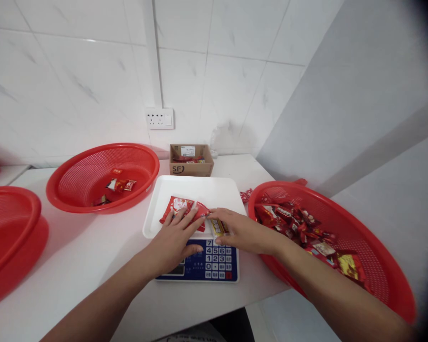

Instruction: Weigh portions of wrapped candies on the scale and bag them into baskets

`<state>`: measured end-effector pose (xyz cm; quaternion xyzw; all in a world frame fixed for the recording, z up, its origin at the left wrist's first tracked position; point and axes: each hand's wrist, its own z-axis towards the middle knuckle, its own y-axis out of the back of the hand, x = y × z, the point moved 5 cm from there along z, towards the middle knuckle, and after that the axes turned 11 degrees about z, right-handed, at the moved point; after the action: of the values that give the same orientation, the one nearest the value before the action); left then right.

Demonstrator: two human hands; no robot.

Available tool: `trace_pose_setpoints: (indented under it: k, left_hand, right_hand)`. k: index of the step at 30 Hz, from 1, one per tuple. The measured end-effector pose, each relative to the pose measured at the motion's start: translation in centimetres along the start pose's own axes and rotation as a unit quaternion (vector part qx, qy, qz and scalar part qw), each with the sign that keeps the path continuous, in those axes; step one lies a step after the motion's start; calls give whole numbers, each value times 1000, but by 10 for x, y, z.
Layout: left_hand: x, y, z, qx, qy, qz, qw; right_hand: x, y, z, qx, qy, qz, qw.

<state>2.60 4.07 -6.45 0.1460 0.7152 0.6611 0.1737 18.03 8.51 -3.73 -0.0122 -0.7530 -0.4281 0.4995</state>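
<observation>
My left hand (176,240) lies over the white tray (153,209) of a digital scale, fingers apart and resting on red snack packets (180,204). A second red packet (201,209) lies partly beneath its fingertips. From the right, my right hand (240,231) holds a gold-and-white packet (217,228) at the tray's front, with its thumb on the near end and its fingers at the far end. Below the tray, the scale's blue keypad (217,261) shows; my left hand and wrist partly cover its display side.
A red basket (385,280) full of wrapped snacks stands at the right. Another red basket (67,175) with several packets is at the back left, and a third (14,256) at the left edge. Behind the scale sits a cardboard box (196,169) holding packets.
</observation>
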Motion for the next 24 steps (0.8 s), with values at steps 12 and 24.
trace_pose_setpoints:
  k: [12,24]
  left_hand:
    - [-1,-1,-3,15,2,-11,1000]
    - [-3,-1,-8,-13,-7,-7,1000]
  right_hand:
    - [-36,12,18,-70,-70,-72,992]
    - [-23,5,55,-44,29,-62,997]
